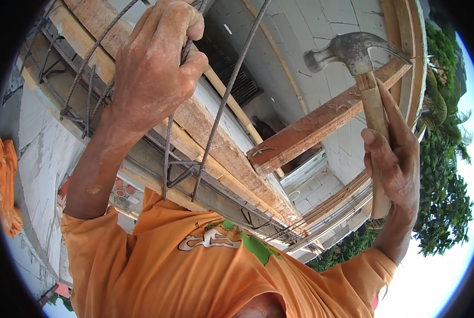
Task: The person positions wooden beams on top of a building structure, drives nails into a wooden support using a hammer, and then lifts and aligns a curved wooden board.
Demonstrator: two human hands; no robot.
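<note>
My left hand (154,69) is closed around an upright steel rebar (169,153) at upper left, beside a second bent rod (217,122). Below it lie long wooden boards (221,148) and a rebar cage (178,175). My right hand (390,159) grips the wooden handle of a claw hammer (343,53), held upright with its metal head at the top. Behind the hammer, a reddish timber (300,132) runs diagonally from the boards toward the upper right.
Pale block walls (321,21) and a bamboo pole (279,53) stand beyond the boards. Leafy trees (441,196) fill the right side. An orange cloth (6,185) hangs at the far left. More rods and boards (327,212) continue toward the lower right.
</note>
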